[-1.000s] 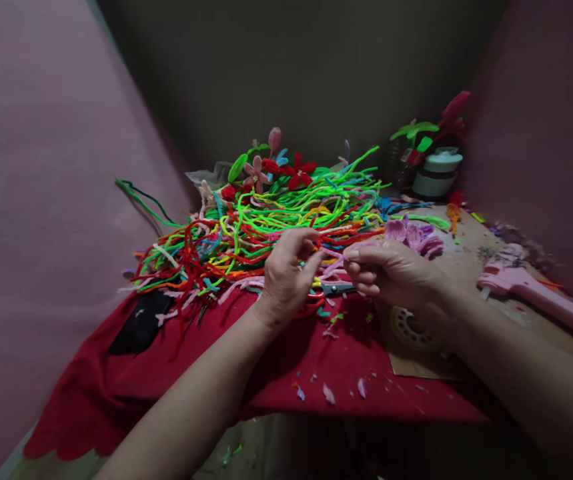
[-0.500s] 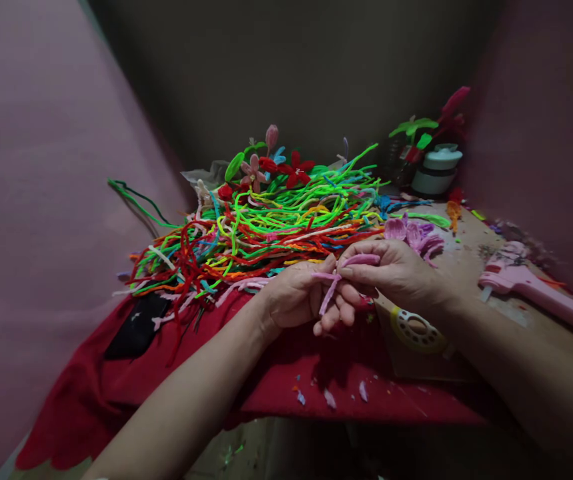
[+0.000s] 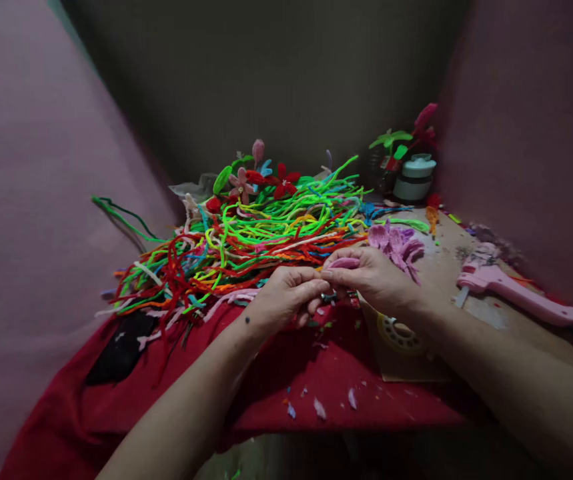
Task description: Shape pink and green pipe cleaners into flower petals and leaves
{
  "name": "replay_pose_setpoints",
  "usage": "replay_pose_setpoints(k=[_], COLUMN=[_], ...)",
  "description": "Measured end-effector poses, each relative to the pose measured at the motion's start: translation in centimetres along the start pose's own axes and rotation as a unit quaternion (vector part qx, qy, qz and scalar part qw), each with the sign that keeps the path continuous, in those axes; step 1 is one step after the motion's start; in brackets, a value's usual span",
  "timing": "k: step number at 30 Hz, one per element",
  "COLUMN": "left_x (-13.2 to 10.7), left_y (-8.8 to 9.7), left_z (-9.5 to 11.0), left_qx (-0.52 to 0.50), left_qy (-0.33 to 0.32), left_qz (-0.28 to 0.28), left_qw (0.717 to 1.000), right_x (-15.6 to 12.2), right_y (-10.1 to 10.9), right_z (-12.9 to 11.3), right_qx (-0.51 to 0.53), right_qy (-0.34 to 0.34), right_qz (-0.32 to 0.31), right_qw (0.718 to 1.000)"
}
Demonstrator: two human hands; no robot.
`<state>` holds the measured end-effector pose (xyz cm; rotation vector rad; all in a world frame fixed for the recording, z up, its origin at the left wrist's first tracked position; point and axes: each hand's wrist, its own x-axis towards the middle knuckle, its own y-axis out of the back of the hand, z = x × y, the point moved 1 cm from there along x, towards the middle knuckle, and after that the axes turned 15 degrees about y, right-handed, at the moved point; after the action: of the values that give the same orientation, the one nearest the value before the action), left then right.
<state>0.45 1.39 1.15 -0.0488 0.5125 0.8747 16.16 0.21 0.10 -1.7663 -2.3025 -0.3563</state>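
My left hand (image 3: 286, 297) and my right hand (image 3: 371, 280) meet at the front of a big heap of coloured pipe cleaners (image 3: 246, 243). Both pinch a short pink pipe cleaner piece (image 3: 343, 263) bent into a loop; the right fingers curl over its top, the left fingertips press its lower end. Scissors (image 3: 333, 295) lie just under the hands, mostly hidden. Purple pipe cleaner petals (image 3: 396, 243) lie beside my right hand.
A red cloth (image 3: 326, 373) covers the near table with small cut scraps on it. A pink glue gun (image 3: 511, 297) lies at right. Finished flowers (image 3: 266, 177) stand behind the heap, a lidded jar (image 3: 413, 179) at back right. A tape roll (image 3: 399, 333) sits on cardboard.
My hands have closed together; the pink piece, hanging loose between them before, is now folded tight under my fingers. The view has shifted slightly right.
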Motion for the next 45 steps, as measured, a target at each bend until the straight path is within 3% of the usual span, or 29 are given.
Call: replay_pose_setpoints(k=[3, 6, 8, 13, 19, 24, 28, 32, 34, 38, 39, 41, 43, 45], left_x=[0.4, 0.8, 0.9, 0.8, 1.2, 1.3, 1.8, 4.5, 6.6, 9.7, 9.8, 9.4, 8.3, 6.8], left_y=[-0.3, -0.6, -0.7, -0.6, 0.0, -0.3, -1.8, -4.4, -5.7, -6.8, -6.7, -5.8, -4.3, -2.5], left_z=[-0.4, -0.9, -0.9, -0.4, -0.4, 0.0, 1.6, 3.7, 4.6, 5.2, 5.2, 5.0, 4.6, 4.1], left_qx=[0.049, 0.109, 0.105, 0.023, 0.008, -0.017, 0.025, 0.073, 0.114, 0.194, 0.243, 0.344, 0.372, 0.388], left_qy=[0.013, -0.015, -0.019, 0.026, -0.026, -0.028, -0.034, -0.046, -0.081, -0.129, -0.167, -0.198, -0.185, -0.176], left_qz=[0.026, 0.097, 0.119, 0.115, 0.150, 0.169, 0.149, 0.113, 0.129, 0.202, 0.246, 0.271, 0.247, 0.236], left_qw=[0.998, 0.989, 0.987, 0.993, 0.988, 0.985, 0.988, 0.990, 0.982, 0.951, 0.923, 0.877, 0.875, 0.873], right_x=[0.0, -0.1, -0.3, -0.3, -0.2, 0.0, 0.6, 1.0, 1.0, 0.8, 0.7, 0.4, 0.1, -0.3], right_y=[0.1, -0.1, -0.2, -0.4, 0.1, 1.9, 4.6, 7.1, 7.7, 7.1, 6.6, 5.2, 3.5, 2.1], right_z=[0.5, 0.7, 0.7, 0.7, 0.8, -1.1, -2.9, -3.5, -3.4, -2.5, -2.1, -1.3, -0.5, 0.0], right_qx=[-0.162, -0.344, -0.376, -0.308, -0.201, -0.094, 0.010, 0.037, 0.028, -0.055, -0.095, -0.207, -0.296, -0.341], right_qy=[0.053, 0.142, 0.170, 0.195, 0.189, 0.242, 0.255, 0.289, 0.297, 0.285, 0.283, 0.304, 0.348, 0.385], right_qz=[0.017, 0.040, 0.056, 0.084, 0.165, 0.297, 0.381, 0.442, 0.453, 0.444, 0.425, 0.356, 0.235, 0.165], right_qw=[0.985, 0.927, 0.909, 0.927, 0.947, 0.919, 0.889, 0.848, 0.840, 0.847, 0.854, 0.859, 0.858, 0.842])
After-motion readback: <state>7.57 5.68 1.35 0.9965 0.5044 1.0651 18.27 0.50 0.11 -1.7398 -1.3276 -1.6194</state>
